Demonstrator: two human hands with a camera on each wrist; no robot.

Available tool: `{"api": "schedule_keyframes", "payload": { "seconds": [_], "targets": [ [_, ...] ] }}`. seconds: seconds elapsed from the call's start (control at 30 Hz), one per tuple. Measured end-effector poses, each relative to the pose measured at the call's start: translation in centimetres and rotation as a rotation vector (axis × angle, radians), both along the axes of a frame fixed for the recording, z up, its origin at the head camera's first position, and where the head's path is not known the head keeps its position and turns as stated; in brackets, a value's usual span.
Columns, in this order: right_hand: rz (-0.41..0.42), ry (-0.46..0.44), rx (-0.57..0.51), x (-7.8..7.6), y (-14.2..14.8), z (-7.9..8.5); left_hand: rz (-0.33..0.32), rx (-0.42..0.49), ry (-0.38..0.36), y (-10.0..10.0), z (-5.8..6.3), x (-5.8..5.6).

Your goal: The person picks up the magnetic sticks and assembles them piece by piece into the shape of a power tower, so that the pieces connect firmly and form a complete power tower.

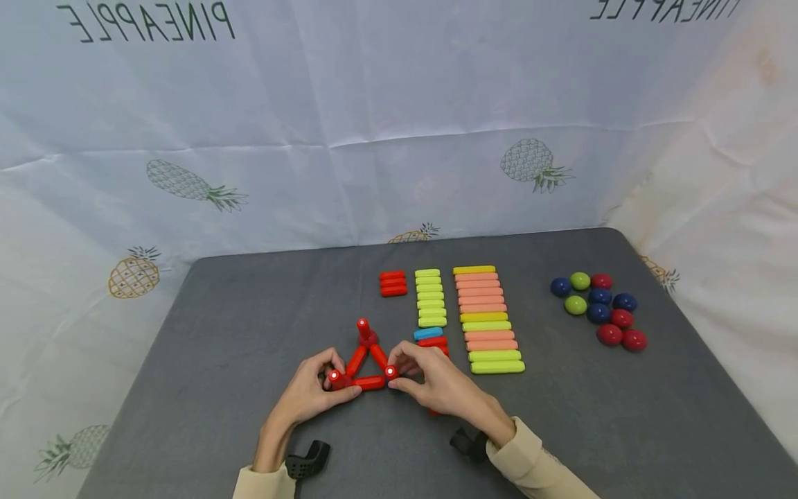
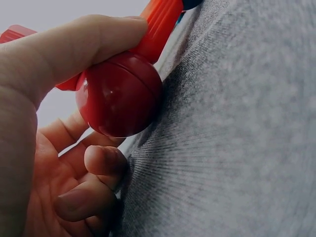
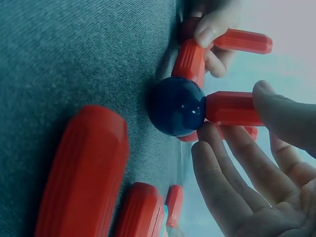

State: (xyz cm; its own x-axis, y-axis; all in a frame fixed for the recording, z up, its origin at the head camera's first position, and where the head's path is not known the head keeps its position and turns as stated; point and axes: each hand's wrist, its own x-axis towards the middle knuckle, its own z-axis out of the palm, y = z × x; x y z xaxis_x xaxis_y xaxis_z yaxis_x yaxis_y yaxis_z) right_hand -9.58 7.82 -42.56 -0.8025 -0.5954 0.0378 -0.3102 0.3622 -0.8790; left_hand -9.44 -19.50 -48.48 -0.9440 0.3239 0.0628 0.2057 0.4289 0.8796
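Note:
A triangular frame of red rods joined by balls lies on the grey table, with a short red rod standing up at each corner. At its left corner, my left hand holds the red ball, thumb across the ball and the adjoining rod. The right corner has a dark blue ball. My right hand pinches the upright red rod on that ball, its other fingers spread beside it. The far corner's upright rod stands untouched on a red ball.
Several loose red rods lie behind the frame. Right of them are columns of lime rods and pink rods, with some yellow ones. A blue rod lies near my right hand. Loose balls cluster at the table's right.

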Motion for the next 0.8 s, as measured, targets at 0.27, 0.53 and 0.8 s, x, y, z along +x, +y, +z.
{"api": "schedule_keyframes", "payload": {
  "seconds": [0.27, 0.53, 0.8],
  "targets": [
    [-0.027, -0.030, -0.025, 0.1, -0.1, -0.3, -0.009, 0.008, 0.002, 0.1, 0.0, 0.1],
    [-0.031, -0.033, -0.045, 0.1, 0.1, -0.4, -0.004, 0.003, 0.008, 0.1, 0.0, 0.1],
    [-0.101, 0.017, -0.007, 0.2, 2.5, 0.8, -0.008, 0.015, 0.011, 0.0, -0.1, 0.2]
  ]
}}
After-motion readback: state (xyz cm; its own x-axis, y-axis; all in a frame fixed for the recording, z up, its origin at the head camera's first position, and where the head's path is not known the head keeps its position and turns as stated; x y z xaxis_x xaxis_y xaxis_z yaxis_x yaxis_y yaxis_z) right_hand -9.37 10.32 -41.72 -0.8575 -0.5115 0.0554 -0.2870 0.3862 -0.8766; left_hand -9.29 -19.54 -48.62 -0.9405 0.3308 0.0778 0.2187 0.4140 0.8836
